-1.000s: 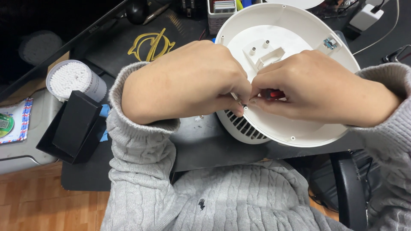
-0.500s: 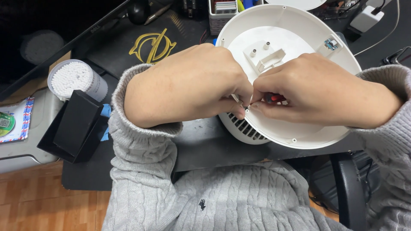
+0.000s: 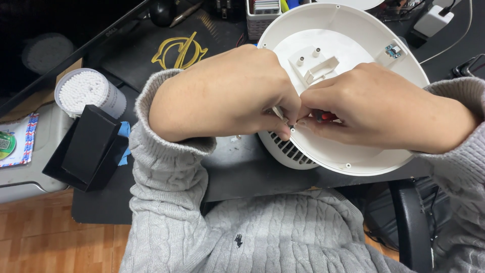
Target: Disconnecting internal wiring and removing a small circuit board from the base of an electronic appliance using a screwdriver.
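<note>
While I leaned over the desk (image 3: 242,172), both my hands met at the lower left of the round white plastic housing (image 3: 353,30), which lay flat on the dark desk mat (image 3: 151,35) with its inner face up and its lower edge overhanging toward my lap. My left hand (image 3: 222,93) was curled nearly closed, knuckles up, its thumb and forefinger pinched together at the housing's rim, where a slim pale sliver showed between the fingertips; what that sliver was I could not tell. My right hand (image 3: 376,108) was likewise folded tight, fingertips touching those of the left, and it gripped a small tool with a red handle (image 3: 326,116), of which only a glimpse showed beneath the fingers. Just below the meeting point, a band of vent slats (image 3: 285,149) ran along the housing's curved side. Above my hands, a raised white bracket with two short posts (image 3: 316,63) stood near the housing's middle, and a small blue-and-metal connector (image 3: 393,50) sat by its upper right edge. To my left, well apart from the work, a round tub of cotton swabs (image 3: 88,91) stood beside a black box (image 3: 88,146) set at a tilt, with a scrap of blue material (image 3: 123,136) tucked just behind it. A yellow emblem (image 3: 181,50) marked the mat beyond my left wrist. My grey cable-knit sleeves (image 3: 166,151) covered both forearms down to the wrists.
</note>
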